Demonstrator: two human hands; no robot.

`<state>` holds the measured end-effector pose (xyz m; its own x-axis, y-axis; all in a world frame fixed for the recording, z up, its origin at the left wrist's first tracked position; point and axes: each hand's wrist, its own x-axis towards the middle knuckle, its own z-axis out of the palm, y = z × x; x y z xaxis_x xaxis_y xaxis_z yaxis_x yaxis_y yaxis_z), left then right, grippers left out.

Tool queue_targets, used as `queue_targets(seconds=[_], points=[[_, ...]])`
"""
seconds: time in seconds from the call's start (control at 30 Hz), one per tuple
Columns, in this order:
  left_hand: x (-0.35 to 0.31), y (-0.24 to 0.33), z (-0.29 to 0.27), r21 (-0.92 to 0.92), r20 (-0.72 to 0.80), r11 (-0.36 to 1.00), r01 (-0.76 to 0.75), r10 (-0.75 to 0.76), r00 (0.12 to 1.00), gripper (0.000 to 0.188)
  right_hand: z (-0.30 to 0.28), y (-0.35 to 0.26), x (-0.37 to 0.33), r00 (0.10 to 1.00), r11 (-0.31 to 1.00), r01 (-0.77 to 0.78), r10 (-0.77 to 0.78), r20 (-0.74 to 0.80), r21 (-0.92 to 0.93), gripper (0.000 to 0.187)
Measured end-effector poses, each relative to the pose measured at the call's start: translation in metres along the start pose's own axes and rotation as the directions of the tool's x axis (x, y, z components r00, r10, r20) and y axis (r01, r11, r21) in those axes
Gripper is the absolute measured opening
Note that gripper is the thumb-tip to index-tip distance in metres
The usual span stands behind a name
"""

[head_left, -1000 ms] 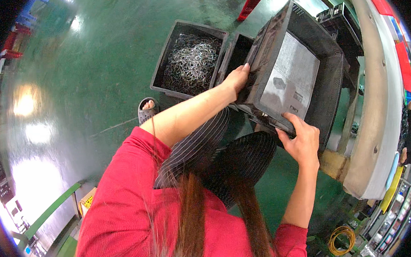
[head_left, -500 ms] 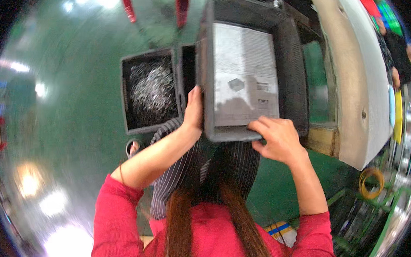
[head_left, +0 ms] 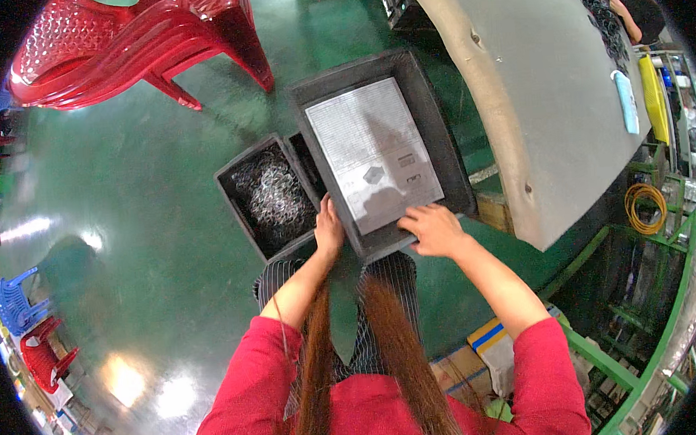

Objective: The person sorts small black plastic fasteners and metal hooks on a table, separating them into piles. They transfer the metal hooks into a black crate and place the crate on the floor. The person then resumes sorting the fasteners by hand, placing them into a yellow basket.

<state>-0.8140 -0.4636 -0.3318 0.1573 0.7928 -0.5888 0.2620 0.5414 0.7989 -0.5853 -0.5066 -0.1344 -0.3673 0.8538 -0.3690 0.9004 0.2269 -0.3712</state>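
Note:
A black plastic bin [head_left: 452,159] is in front of me, angled across the view, with a printed white sheet [head_left: 362,129] lying flat inside. My left hand [head_left: 329,231] holds the bin's left wall from outside, its fingers along the side and its thumb hidden. At the near edge, my right hand [head_left: 435,230] grips the rim, with its fingers curled inside over the sheet's lower corner. Left of this bin stands a smaller black bin [head_left: 240,212], filled with a heap of small shiny dark and silvery pieces [head_left: 271,192]. Another dark container is partly covered between the two.
A grey-topped table [head_left: 549,109] with a padded beige edge runs along the right. Red plastic chairs [head_left: 154,38] stand at the far left. A green metal frame [head_left: 628,360] is at the lower right, with a coiled yellow hose [head_left: 645,207] near it. Another person's arm [head_left: 625,17] shows beyond the table.
My view has turned, bringing the red chairs further in. The large bin looks smaller, further from me and tilted anticlockwise. Both hands stay on it in much the same places.

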Motion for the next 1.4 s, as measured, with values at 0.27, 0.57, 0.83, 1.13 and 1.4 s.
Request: queue_targets(seconds=[0.27, 0.57, 0.83, 1.13, 1.4], points=[[-0.070, 0.134, -0.134, 0.486, 0.246, 0.861, -0.147, 0.026, 0.969, 0.035, -0.023, -0.036, -0.014, 0.935, 0.908, -0.289, 0.335, 0.114, -0.302, 0.080], [-0.224, 0.017, -0.493, 0.911, -0.316, 0.228, 0.345, -0.156, 0.936, 0.034, -0.047, -0.118, -0.175, 0.739, 0.604, -0.619, 0.665, 0.110, 0.503, 0.045], [-0.235, 0.189, -0.255, 0.254, -0.259, 0.901, 0.352, -0.287, 0.922, 0.013, -0.007, -0.005, -0.387, 0.363, 0.027, -0.814, 0.803, 0.472, 0.580, 0.034], [-0.254, 0.416, 0.183, 0.554, 0.546, 0.663, -0.502, 0.165, 0.821, 0.026, -0.108, 0.207, -0.534, 0.200, 0.087, -0.643, 0.978, 0.057, 0.761, 0.025], [-0.174, 0.468, 0.368, 0.534, 0.580, 0.638, -0.555, 0.201, 0.789, 0.029, -0.174, 0.338, -0.500, 0.481, 0.326, -0.547, 0.876, -0.029, 0.771, 0.031]])
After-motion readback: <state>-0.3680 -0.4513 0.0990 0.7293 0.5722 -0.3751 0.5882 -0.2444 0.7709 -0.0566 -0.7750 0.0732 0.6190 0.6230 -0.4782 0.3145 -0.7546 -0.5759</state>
